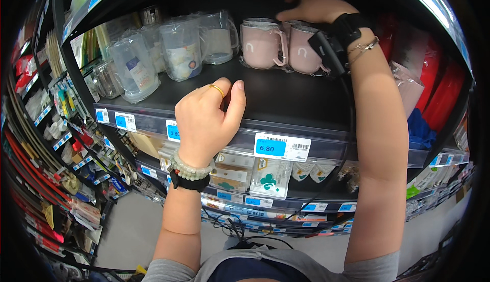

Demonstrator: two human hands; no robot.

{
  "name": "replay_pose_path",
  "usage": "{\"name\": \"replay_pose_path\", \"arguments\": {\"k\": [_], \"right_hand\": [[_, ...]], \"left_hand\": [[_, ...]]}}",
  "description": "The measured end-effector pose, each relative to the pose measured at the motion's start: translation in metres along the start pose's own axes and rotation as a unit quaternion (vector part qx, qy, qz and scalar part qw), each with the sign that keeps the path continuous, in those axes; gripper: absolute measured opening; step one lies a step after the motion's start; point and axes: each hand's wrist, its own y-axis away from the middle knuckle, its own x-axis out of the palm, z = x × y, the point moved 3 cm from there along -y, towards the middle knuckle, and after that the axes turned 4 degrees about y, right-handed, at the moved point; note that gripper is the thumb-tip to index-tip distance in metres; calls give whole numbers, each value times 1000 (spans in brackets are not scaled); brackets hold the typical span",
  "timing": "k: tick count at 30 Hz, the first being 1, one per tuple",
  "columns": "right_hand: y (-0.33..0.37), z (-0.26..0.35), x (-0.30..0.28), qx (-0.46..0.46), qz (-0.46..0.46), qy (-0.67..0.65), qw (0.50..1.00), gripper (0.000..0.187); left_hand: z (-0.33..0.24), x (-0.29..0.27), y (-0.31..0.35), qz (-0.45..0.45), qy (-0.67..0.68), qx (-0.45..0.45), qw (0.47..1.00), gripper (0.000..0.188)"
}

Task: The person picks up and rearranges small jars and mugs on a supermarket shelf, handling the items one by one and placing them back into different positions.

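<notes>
Two pink mugs in clear plastic wrap, a left mug (263, 47) and a right mug (304, 51), stand side by side on the dark upper shelf (275, 95). Just above and behind the right mug is my right hand (319, 7), slightly blurred, with thumb and fingers apart and nothing seen in it. In front of the shelf's edge, my left hand (208, 111) is closed with its fingers curled under and its thumb up. Nothing shows in its grip, though its palm side is hidden. Clear plastic pitchers (181, 49) stand beyond it to the left.
Red wrapped goods (444, 90) and a blue bundle (422, 128) sit at the right. Price tags (282, 147) line the shelf's front edge, and packets (270, 177) hang below. A black cable (352, 108) runs down beside my right arm. More stocked shelves (46, 180) rise at the left.
</notes>
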Motion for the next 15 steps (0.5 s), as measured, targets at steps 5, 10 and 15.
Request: {"name": "replay_pose_path", "arguments": {"k": [5, 10, 15], "right_hand": [[28, -15, -9, 114, 159, 42, 980, 71], [8, -34, 13, 87, 117, 49, 988, 64], [4, -28, 18, 108, 129, 56, 984, 64]], "left_hand": [[0, -4, 1, 3, -2, -3, 1000, 30], [2, 1, 0, 10, 9, 2, 1000, 29], [3, -1, 0, 4, 11, 9, 1000, 29]]}}
